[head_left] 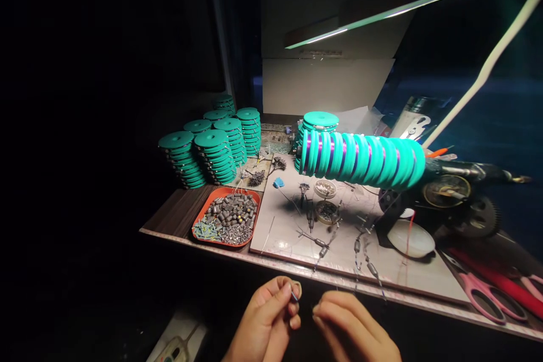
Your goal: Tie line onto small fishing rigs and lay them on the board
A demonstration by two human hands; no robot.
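Low in the view, in front of the table edge, my left hand (271,317) is closed in a pinch. A thin, short blue piece (294,296) sticks out between its thumb and finger. Close by on the right, my right hand (356,322) has its fingertips pressed together; whatever they hold is too small to make out. Beyond the hands lies a white board (280,232). Across it are spread several grey barrel-shaped weights (372,269) with thin wires or cords at their ends. A small blue lump (278,182) rests near the board's back left.
An orange-red tray (258,203) of small metal parts stands left of the board. Stacked green spools (176,140) rise behind it. A row of green spools (360,158) sits on a geared machine (445,189). Pink-handled scissors (466,285) lie right; a lamp bar (407,8) hangs above.
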